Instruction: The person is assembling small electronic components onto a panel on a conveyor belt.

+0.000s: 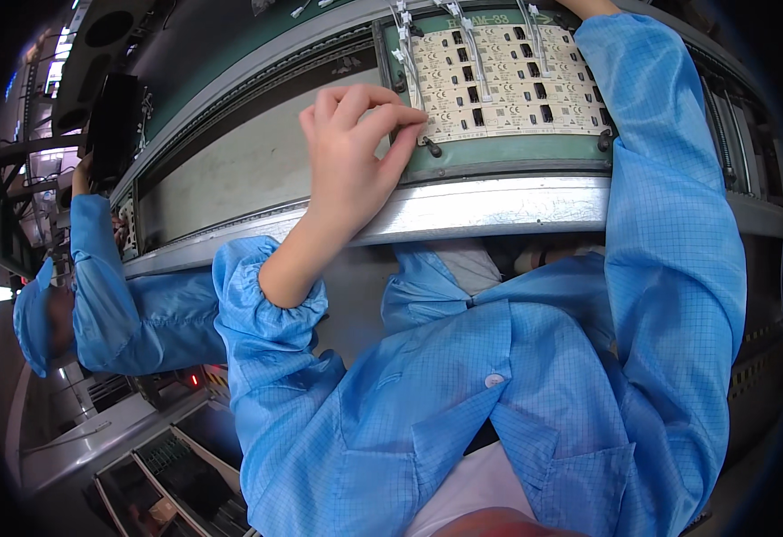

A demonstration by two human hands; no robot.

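Note:
A white circuit board panel (508, 125) with rows of black components lies on a green carrier plate (517, 154). My left hand (356, 125) is over the panel's near left corner, thumb and forefinger brought together at its edge. Whatever they pinch is too small to make out. White wires with connectors (470, 45) run across the far part of the panel, and one hangs along its left side close to my left fingers. My right hand (588, 7) reaches past the panel's far right corner; the picture's upper edge cuts it off, so its fingers are hidden.
A metal rail (499, 204) runs along the near side of the conveyor. Black knobs (433, 148) hold the plate's near edge. At left a co-worker in a blue cap and blue sleeve (96, 242) works at the same line. Divided trays (177, 465) stand at lower left.

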